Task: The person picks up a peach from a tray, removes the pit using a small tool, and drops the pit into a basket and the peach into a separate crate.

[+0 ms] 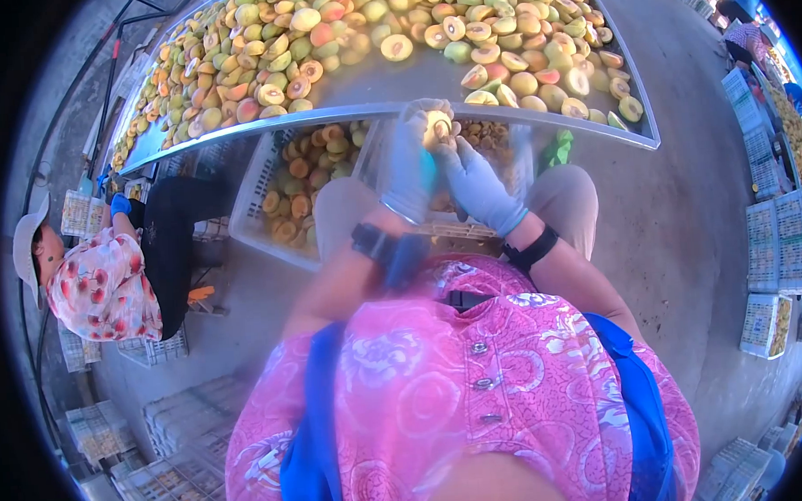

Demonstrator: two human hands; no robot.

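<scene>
My left hand, in a pale glove with a teal patch, is closed around a peach half at the near edge of the tray. The cut face of the half is turned up and shows its brown centre. My right hand, gloved in pale blue-white, is closed with its fingertips against the lower side of that half. Whatever its curled fingers hold is hidden. Beyond both hands, cut yellow-green and reddish peaches are heaped on a metal-rimmed tray.
Below the tray edge stand a white crate of peach halves and another crate between my knees. At left sits a person in a hat and blue glove. Stacked crates line the right side.
</scene>
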